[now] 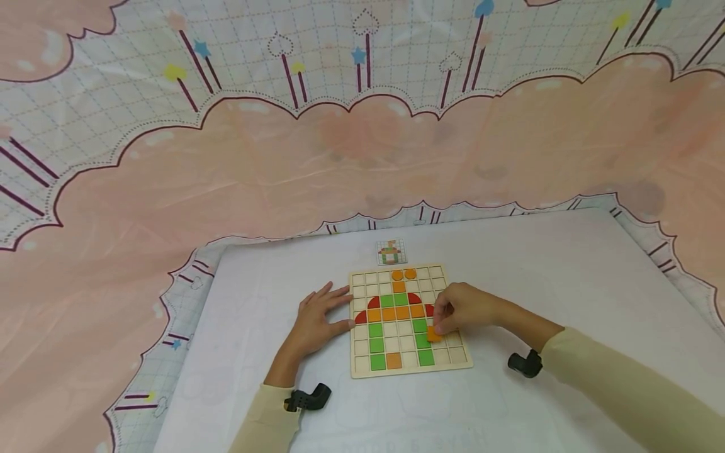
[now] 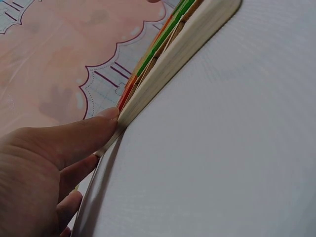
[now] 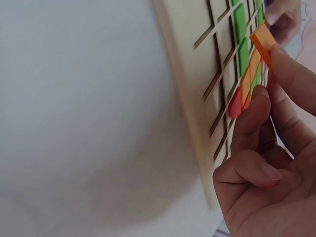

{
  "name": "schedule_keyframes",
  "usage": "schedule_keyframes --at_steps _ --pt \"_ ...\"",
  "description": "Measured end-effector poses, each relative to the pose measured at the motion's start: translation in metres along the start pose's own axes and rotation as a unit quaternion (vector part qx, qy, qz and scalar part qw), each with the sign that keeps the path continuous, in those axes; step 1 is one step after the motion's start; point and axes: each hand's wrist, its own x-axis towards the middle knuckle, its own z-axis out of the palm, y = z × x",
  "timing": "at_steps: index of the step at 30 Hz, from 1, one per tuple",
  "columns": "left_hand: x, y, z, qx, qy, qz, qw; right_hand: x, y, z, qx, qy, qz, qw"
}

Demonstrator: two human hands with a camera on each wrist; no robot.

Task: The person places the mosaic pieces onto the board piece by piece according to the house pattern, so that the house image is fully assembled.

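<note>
A wooden grid board (image 1: 360,365) lies on the table, with green and orange squares, red quarter-round pieces and two orange discs (image 1: 410,274) set in its cells. Between thumb and finger my right hand (image 1: 461,307) pinches an orange square tile (image 1: 433,334) above the board's right half; in the right wrist view this tile (image 3: 264,42) is tilted over the cells. My left hand (image 1: 318,319) rests at the board's left edge, fingers spread and fairly straight. Its thumb (image 2: 89,138) touches the board's side (image 2: 168,66) in the left wrist view.
A small pattern card (image 1: 391,251) with a coloured grid figure lies just beyond the board's far edge. White cloth covers the table (image 1: 255,270). Behind it hangs a pink and white patterned curtain (image 1: 362,157). A black wrist camera (image 1: 308,397) sits on each sleeve.
</note>
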Motion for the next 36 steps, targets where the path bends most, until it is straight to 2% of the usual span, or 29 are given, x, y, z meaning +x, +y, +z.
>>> schedule_keyframes --at_steps 8,16,23,30,36 --pt "0.0 -0.001 0.0 -0.002 0.001 0.004 1.0 0.013 -0.015 0.017 0.004 -0.009 -0.017 0.9998" --pt "0.001 -0.001 0.001 0.0 -0.002 0.001 1.0 0.018 -0.03 0.034 0.01 -0.009 -0.028 0.9995" --pt "0.0 0.0 0.001 -0.001 -0.003 -0.004 1.0 0.018 -0.037 0.045 -0.025 0.0 -0.007 0.9997" --pt "0.0 0.001 0.001 0.003 -0.004 -0.009 0.9999 0.017 -0.042 0.052 -0.06 0.004 -0.022 0.998" --pt "0.0 0.001 0.001 0.003 0.0 -0.004 1.0 0.016 -0.046 0.053 -0.079 0.008 -0.009 0.9968"
